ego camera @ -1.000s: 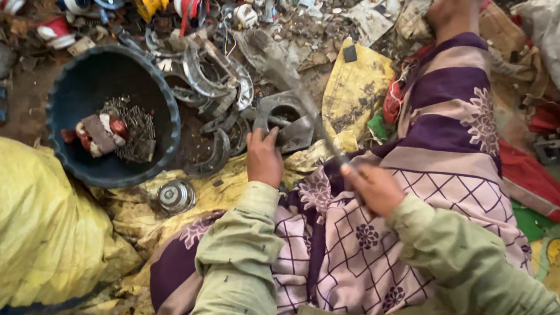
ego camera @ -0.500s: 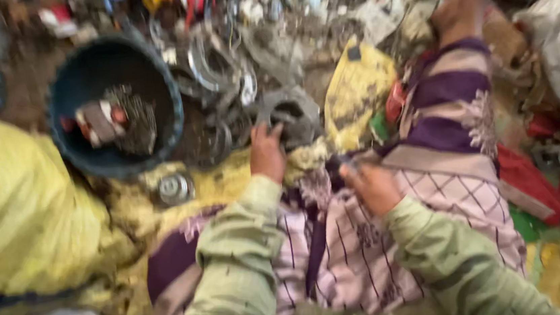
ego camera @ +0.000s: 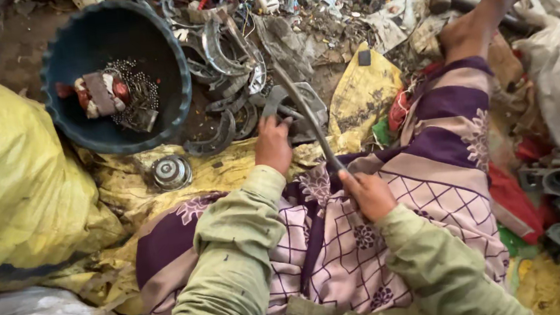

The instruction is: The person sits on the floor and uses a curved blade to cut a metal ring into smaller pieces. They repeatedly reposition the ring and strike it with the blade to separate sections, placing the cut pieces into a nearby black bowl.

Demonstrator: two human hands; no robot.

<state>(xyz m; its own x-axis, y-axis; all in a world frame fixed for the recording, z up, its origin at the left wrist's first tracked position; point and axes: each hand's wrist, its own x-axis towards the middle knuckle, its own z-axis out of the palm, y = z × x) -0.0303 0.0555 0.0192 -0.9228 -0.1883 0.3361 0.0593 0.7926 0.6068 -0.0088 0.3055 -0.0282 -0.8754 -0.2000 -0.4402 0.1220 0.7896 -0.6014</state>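
Right hand [ego camera: 369, 193] now gripping raised rod [ego camera: 303, 111], left hand [ego camera: 272, 144] on metal plate [ego camera: 303, 108]

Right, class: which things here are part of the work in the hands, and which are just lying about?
In hand:
- left hand on a grey metal casting
- right hand gripping a long metal rod that reaches to the casting

Lying about:
- dark blue tub with scrap inside
- curved metal pieces
- round metal cap
- yellow sack

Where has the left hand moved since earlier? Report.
No: the left hand still presses the grey metal part beside the blue tub.
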